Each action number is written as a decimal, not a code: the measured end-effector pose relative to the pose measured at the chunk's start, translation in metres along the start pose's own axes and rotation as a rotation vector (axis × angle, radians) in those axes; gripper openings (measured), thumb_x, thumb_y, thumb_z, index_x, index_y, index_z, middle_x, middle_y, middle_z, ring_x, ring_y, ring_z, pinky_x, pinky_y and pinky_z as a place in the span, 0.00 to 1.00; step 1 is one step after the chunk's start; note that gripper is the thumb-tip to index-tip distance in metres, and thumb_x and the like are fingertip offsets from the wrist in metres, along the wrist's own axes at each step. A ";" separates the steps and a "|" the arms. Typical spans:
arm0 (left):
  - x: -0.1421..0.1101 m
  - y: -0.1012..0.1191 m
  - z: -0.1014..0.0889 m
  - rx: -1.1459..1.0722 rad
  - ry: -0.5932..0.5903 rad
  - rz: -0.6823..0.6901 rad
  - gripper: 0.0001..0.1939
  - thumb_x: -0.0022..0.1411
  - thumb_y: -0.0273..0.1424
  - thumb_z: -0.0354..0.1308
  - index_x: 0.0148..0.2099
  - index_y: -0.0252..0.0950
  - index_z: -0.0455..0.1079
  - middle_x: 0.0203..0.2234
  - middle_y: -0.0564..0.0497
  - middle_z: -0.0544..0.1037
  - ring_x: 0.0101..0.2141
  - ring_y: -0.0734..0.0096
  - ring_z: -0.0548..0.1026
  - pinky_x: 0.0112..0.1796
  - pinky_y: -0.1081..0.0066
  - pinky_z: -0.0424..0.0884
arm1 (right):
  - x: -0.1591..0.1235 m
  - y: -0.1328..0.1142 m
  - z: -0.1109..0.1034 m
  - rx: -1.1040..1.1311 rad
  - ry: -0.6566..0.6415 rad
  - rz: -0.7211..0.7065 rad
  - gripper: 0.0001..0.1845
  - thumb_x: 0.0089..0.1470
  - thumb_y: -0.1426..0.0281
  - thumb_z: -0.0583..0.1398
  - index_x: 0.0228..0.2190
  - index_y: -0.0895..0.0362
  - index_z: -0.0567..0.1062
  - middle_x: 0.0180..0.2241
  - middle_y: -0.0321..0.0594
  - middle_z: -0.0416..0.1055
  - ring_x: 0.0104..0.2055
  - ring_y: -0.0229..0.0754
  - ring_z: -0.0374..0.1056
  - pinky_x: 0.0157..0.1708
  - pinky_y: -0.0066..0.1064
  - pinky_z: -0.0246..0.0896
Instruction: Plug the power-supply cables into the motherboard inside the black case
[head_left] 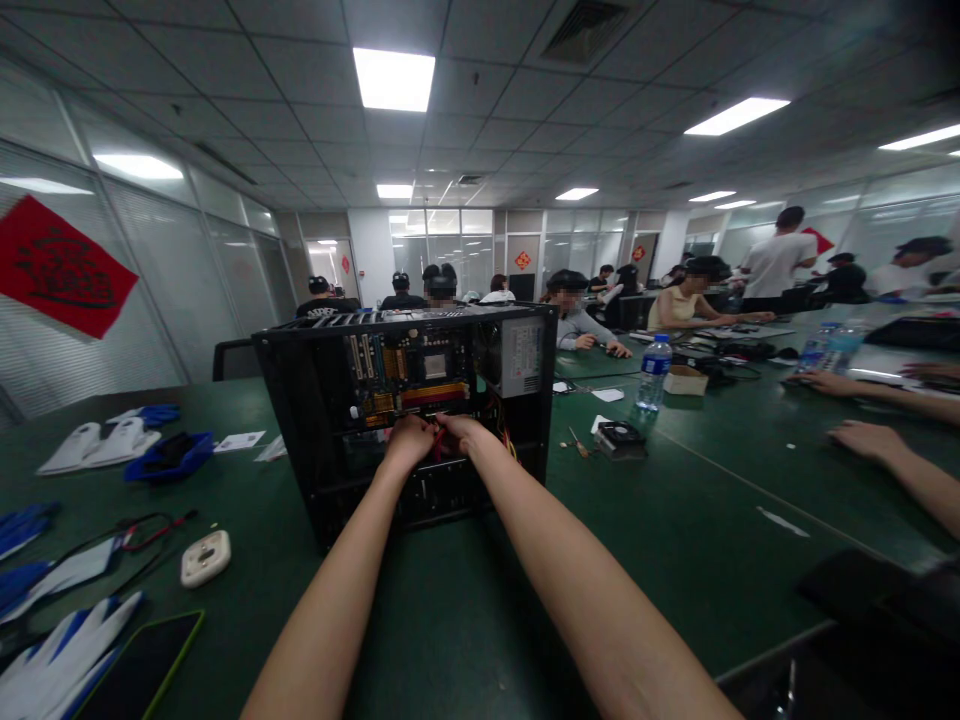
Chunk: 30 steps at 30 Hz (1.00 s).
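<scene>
The fingers are bent and tucked in close, down inside the case (pixel 289 400), left hand (pixel 409 442) and right hand (pixel 460 432) almost meeting over the red cable (pixel 439 446). Are they pinched tight on it? Can't tell from here; the tips are lost in shadow and behind the hands.

And the case itself stands upright on the table (pixel 450 600), right in front of the person, its open side facing them. It looks part-built: the board (pixel 409 368) is in, the power supply (pixel 523 352) sits in its upper right corner, and the silver chip (pixel 435 367) shows uncovered. The wiring looks unsettled, with coloured wires (pixel 508 442) hanging loose below the supply. Whether any plug is fully home, the view doesn't say.

Out to the right, a fan (pixel 621 438) lies on the table, a screwdriver (pixel 578 444) near it, a bottle (pixel 655 372) and a small box (pixel 685 380) beyond. Over on the left: gloves (pixel 99 446), a phone (pixel 146 668), loose leads (pixel 154 538). Those are all outside the case, clear of the arms. What crowds the work is the lower frame, the hanging wires and the dim light down there.
</scene>
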<state>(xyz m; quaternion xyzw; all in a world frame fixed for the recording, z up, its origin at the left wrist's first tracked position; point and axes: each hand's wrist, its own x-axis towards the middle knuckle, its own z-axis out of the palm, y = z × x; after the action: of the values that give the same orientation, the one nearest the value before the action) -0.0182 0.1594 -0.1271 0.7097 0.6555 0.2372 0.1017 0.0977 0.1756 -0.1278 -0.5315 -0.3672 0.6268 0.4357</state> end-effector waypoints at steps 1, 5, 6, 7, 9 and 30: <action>-0.001 0.001 -0.001 0.002 0.001 0.001 0.15 0.64 0.34 0.55 0.35 0.34 0.81 0.32 0.40 0.83 0.34 0.63 0.79 0.33 0.71 0.66 | -0.001 -0.001 -0.001 0.001 0.004 0.017 0.12 0.66 0.66 0.58 0.31 0.59 0.70 0.17 0.30 0.65 0.15 0.31 0.60 0.19 0.23 0.64; -0.006 0.004 -0.004 0.002 0.000 0.011 0.16 0.65 0.35 0.53 0.34 0.34 0.81 0.33 0.40 0.83 0.35 0.62 0.79 0.34 0.71 0.66 | -0.005 -0.003 -0.002 -0.004 0.008 0.080 0.14 0.68 0.66 0.55 0.30 0.59 0.69 0.17 0.28 0.62 0.15 0.30 0.59 0.17 0.22 0.61; -0.007 0.004 -0.005 0.000 -0.003 0.015 0.16 0.66 0.35 0.53 0.34 0.34 0.81 0.32 0.40 0.83 0.35 0.62 0.79 0.34 0.71 0.66 | -0.005 -0.004 -0.002 -0.007 0.006 0.093 0.15 0.68 0.66 0.55 0.30 0.59 0.70 0.18 0.28 0.62 0.16 0.30 0.59 0.17 0.22 0.61; -0.007 0.004 -0.004 -0.002 -0.007 0.017 0.17 0.66 0.35 0.53 0.33 0.34 0.81 0.32 0.41 0.83 0.34 0.63 0.79 0.34 0.71 0.66 | -0.005 -0.004 -0.002 -0.009 0.005 0.103 0.14 0.68 0.66 0.55 0.31 0.60 0.70 0.20 0.28 0.63 0.17 0.30 0.59 0.18 0.22 0.61; -0.006 0.003 -0.003 -0.005 -0.013 0.020 0.17 0.66 0.36 0.53 0.33 0.34 0.81 0.31 0.41 0.83 0.33 0.64 0.78 0.33 0.71 0.66 | -0.003 -0.004 -0.002 -0.011 0.005 0.115 0.12 0.67 0.65 0.56 0.35 0.61 0.72 0.23 0.30 0.66 0.19 0.30 0.61 0.19 0.22 0.62; 0.001 -0.002 0.002 -0.034 -0.025 -0.012 0.17 0.65 0.36 0.53 0.33 0.33 0.79 0.30 0.41 0.82 0.31 0.64 0.78 0.30 0.72 0.65 | 0.002 -0.004 -0.003 0.052 -0.040 0.081 0.14 0.64 0.65 0.60 0.47 0.60 0.73 0.41 0.41 0.73 0.36 0.38 0.72 0.33 0.31 0.72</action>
<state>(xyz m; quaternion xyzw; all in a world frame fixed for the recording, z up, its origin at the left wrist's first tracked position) -0.0195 0.1612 -0.1294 0.7068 0.6543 0.2390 0.1236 0.1008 0.1792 -0.1254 -0.5216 -0.3376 0.6638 0.4164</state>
